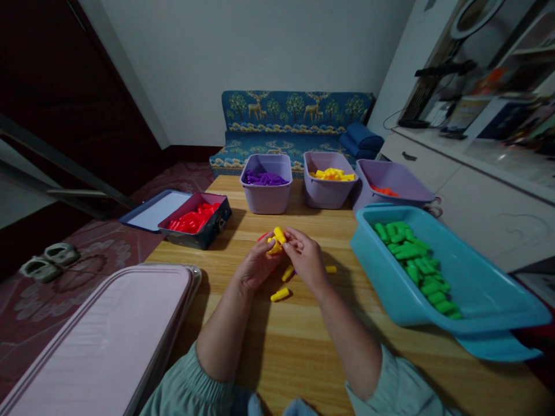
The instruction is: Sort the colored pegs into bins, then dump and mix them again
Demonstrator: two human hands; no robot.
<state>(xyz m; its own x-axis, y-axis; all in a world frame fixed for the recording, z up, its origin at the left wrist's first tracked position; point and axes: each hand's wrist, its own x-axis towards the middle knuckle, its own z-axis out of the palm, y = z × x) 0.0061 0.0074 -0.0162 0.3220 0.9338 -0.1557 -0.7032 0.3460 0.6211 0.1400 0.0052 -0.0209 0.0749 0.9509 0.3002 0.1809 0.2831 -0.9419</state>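
Note:
Both hands meet above the middle of the wooden table. My left hand is closed around small yellow plastic pieces. The fingertips of my right hand pinch a stubby yellow peg-like piece against them. How many pieces are in the hands is partly hidden by the fingers. On the tabletop below lie a loose yellow piece, another yellow piece under the hands, and a third yellow piece right of my right wrist. A bit of red shows behind my left fingers.
Lilac bins hold purple pieces, yellow pieces and orange-red pieces along the back. A turquoise tub with green pieces stands right. Left are an open tin of red pieces and a pink lid.

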